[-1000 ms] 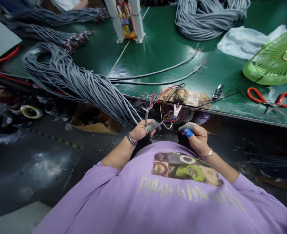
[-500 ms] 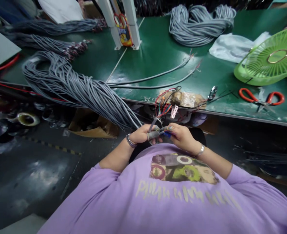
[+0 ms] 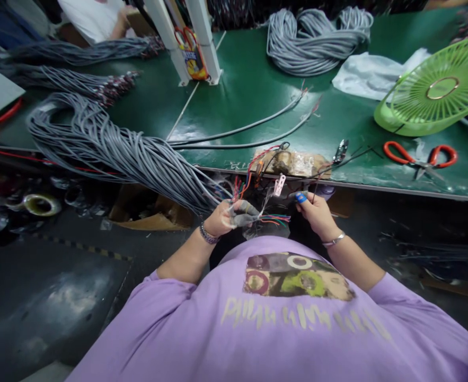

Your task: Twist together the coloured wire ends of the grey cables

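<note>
My left hand (image 3: 222, 216), with greyish coverings on its fingertips, is closed around the end of a grey cable. Thin coloured wires (image 3: 275, 218) fan out from its fingers to the right, in front of the purple shirt. My right hand (image 3: 319, 215) is apart from them, farther right and just below the table edge. Its fingers are pinched together, with a bright blue covering (image 3: 300, 197) at a fingertip; whatever they hold is too small to make out. Between the hands and the table hang red and orange wires (image 3: 244, 185) and a pale pink clip (image 3: 280, 184).
A thick grey cable bundle (image 3: 138, 154) drapes over the edge of the green table (image 3: 234, 106). Taped cardboard (image 3: 297, 162), small cutters (image 3: 341, 152), red-handled scissors (image 3: 420, 159) and a green fan (image 3: 436, 90) lie rightward. Another coil (image 3: 317, 45) sits behind. A person's white sleeve (image 3: 94, 21) shows far left.
My right hand has moved away to the right, from beside my left hand. The coloured wire ends at my left hand now show spread out. The view has shifted slightly.
</note>
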Available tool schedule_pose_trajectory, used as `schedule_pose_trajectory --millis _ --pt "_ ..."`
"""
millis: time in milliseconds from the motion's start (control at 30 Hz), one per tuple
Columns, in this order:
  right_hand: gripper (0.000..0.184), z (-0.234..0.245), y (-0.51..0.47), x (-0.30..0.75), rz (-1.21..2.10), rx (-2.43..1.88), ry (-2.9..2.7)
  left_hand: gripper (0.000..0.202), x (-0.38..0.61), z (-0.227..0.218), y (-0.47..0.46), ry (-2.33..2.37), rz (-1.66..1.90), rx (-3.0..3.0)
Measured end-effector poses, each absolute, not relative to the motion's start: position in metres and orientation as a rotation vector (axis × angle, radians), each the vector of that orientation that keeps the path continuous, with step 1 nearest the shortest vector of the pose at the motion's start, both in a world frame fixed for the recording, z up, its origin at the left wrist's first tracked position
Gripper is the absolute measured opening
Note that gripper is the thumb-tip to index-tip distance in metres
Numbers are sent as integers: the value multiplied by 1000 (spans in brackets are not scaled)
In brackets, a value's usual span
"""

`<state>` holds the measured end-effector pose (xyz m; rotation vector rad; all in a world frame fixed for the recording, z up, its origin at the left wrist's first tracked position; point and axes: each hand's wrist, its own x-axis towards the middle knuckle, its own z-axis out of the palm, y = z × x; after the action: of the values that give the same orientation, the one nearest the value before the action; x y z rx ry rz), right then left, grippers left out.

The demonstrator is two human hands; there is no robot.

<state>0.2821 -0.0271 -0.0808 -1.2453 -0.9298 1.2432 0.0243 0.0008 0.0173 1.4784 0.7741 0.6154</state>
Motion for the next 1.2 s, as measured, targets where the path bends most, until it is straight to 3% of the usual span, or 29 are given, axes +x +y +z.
schedule_pose_trajectory --millis 200,600,1200 --pt "68 -64 -9 265 1559 -1060 -883 36 52 -16 13 912 903 1517" --pt "60 -46 17 249 1792 -958 -519 33 61 -41 32 891 980 1475" --pt "57 -51 20 244 1680 -937 -502 39 64 -48 31 856 802 1523"
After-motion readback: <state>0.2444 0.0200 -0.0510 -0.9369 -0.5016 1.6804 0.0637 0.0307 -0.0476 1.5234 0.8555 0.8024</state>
